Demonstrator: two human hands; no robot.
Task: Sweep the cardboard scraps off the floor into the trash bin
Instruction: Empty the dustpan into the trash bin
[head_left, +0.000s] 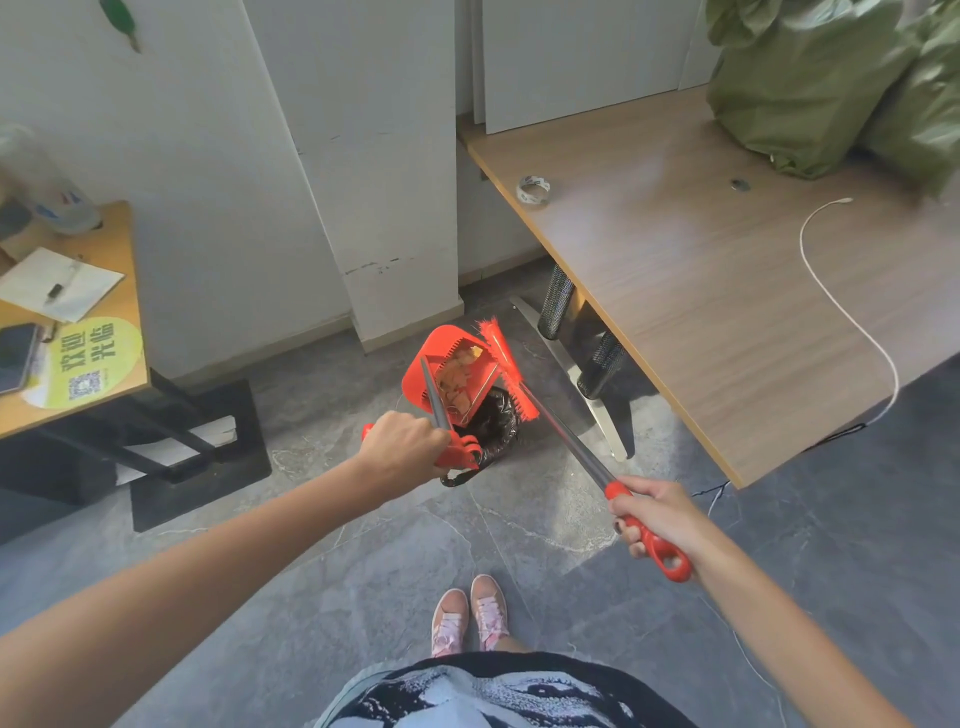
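Observation:
My left hand (402, 447) grips the red handle end of a long-handled red dustpan (434, 364), which is lifted and tilted over a trash bin lined with a black bag (496, 423). Brown cardboard scraps (457, 376) lie inside the pan. My right hand (657, 517) holds the red grip of a broom. Its grey shaft runs up to the red broom head (511, 369), which rests against the pan's right edge above the bin.
A wooden desk (727, 270) with a tape roll (534, 189), a white cable and green bags stands on the right, its metal legs close to the bin. A small table (98, 364) with papers and a phone is at the left. My feet stand on grey floor tiles.

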